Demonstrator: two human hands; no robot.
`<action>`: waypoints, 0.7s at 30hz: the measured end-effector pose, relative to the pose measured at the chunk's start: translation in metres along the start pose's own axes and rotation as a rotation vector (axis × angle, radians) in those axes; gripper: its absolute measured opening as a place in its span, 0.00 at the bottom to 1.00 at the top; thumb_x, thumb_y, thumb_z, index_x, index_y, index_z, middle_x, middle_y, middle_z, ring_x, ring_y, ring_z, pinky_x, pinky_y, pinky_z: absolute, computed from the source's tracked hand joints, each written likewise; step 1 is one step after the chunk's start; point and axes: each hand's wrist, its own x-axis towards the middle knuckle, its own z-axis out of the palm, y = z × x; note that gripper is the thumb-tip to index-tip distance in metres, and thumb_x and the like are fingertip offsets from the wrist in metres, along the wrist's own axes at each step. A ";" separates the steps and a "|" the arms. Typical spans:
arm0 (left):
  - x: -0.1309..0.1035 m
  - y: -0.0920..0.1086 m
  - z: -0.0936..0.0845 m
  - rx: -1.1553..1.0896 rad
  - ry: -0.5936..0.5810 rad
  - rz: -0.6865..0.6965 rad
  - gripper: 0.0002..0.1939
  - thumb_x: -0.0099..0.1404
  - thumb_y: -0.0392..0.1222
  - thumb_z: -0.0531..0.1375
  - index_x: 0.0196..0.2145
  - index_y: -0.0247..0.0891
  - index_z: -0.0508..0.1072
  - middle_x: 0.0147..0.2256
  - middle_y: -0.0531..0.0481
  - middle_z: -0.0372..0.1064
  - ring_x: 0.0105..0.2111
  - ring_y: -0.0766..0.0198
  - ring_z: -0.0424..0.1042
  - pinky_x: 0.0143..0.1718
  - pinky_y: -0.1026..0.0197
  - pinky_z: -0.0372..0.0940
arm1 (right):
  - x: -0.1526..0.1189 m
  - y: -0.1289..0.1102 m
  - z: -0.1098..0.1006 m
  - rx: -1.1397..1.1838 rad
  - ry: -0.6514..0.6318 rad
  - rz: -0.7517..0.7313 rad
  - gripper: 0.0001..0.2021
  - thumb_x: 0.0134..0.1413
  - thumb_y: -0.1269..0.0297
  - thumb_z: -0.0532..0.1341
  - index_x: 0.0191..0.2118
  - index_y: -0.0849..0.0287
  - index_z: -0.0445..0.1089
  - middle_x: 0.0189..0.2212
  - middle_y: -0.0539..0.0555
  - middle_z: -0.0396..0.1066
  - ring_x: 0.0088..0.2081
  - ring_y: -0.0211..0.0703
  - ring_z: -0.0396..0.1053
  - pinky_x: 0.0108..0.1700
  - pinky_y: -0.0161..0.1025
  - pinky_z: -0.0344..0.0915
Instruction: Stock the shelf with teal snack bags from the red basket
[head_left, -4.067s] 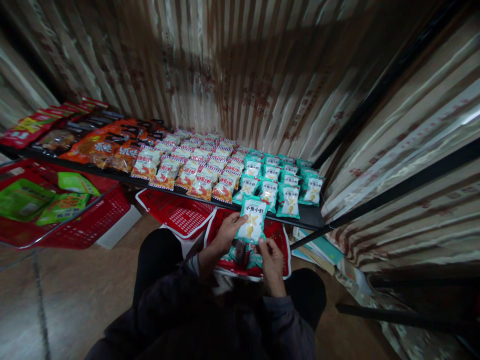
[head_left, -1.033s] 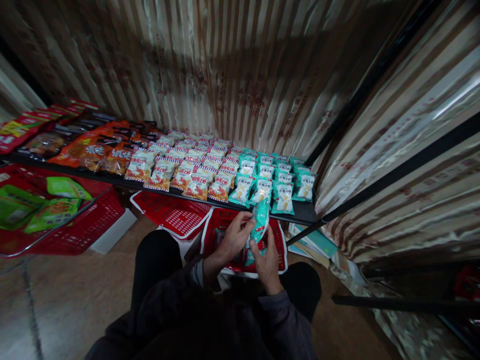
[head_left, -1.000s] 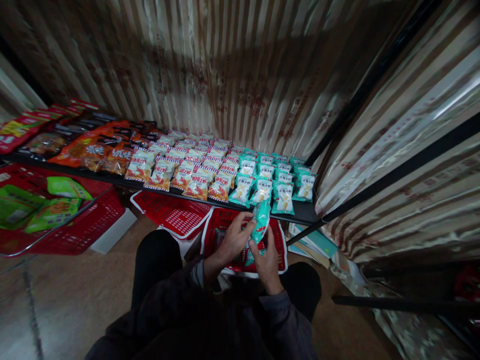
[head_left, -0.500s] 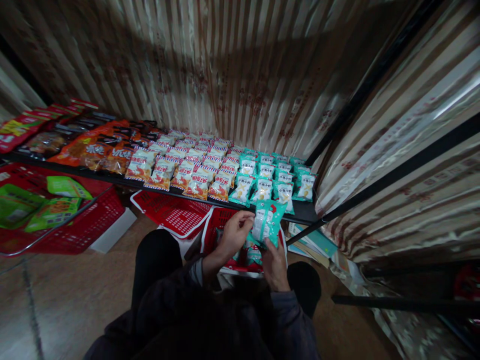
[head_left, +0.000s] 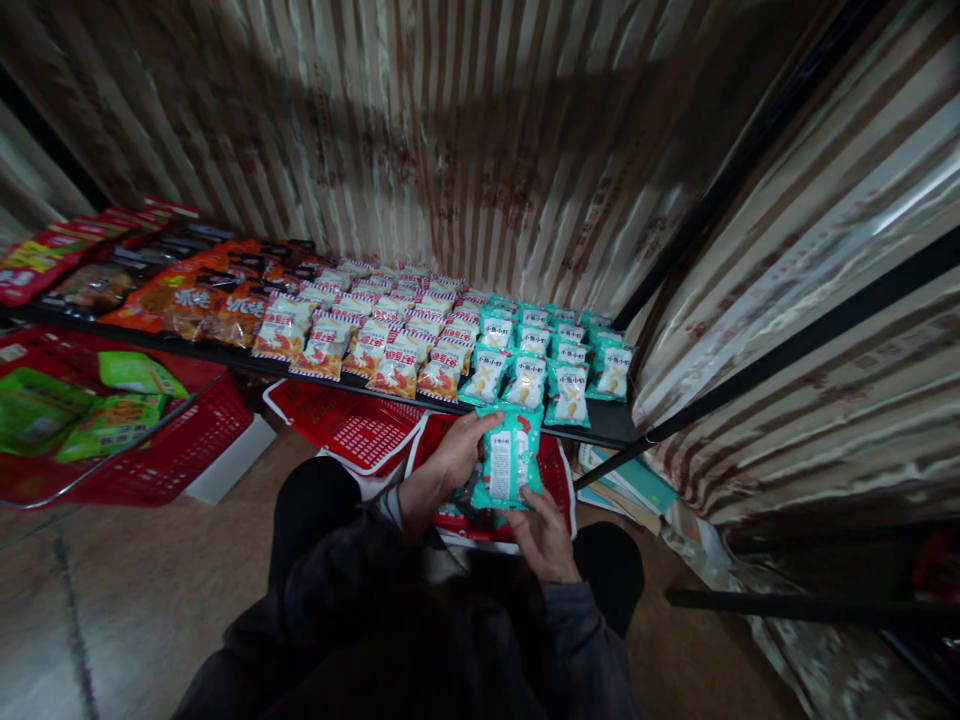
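Between my hands is a teal snack bag point(head_left: 511, 460), its printed back label facing me. My left hand point(head_left: 454, 462) pinches its upper left edge. At the lower right corner, my right hand point(head_left: 541, 532) grips it with the thumb on the front. Beneath the bag is a red basket point(head_left: 556, 478), with more bags partly hidden inside. Just ahead, rows of teal snack bags point(head_left: 525, 382) stand on a dark shelf point(head_left: 600, 425). To their left are several rows of white and orange snack bags point(head_left: 397, 362).
Orange snack packs point(head_left: 191, 300) and red packs point(head_left: 45, 260) fill the shelf's left end. A red basket point(head_left: 202, 440) with green packs sits on the floor at left. A black rack bar point(head_left: 720, 370) slants along the right, above papers point(head_left: 630, 480). Striped curtain point(head_left: 450, 120) hangs behind.
The teal bag has moved left and been turned more upright, its label now squarely facing me. My left hand has shifted left and taken its upper left edge.
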 end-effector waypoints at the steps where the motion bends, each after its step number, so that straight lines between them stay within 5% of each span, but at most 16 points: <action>1: 0.000 0.000 0.000 -0.019 -0.012 -0.018 0.21 0.43 0.49 0.73 0.33 0.35 0.76 0.29 0.48 0.77 0.29 0.60 0.76 0.33 0.60 0.69 | 0.000 0.001 0.000 -0.018 0.003 -0.011 0.19 0.49 0.48 0.65 0.43 0.54 0.76 0.38 0.57 0.79 0.41 0.54 0.77 0.42 0.55 0.75; 21: 0.003 -0.002 0.006 -0.121 0.041 -0.034 0.20 0.41 0.44 0.74 0.31 0.35 0.75 0.27 0.50 0.76 0.33 0.57 0.77 0.37 0.59 0.69 | -0.002 0.002 0.000 0.028 0.028 0.016 0.20 0.50 0.48 0.67 0.44 0.56 0.76 0.42 0.58 0.79 0.44 0.55 0.77 0.41 0.52 0.76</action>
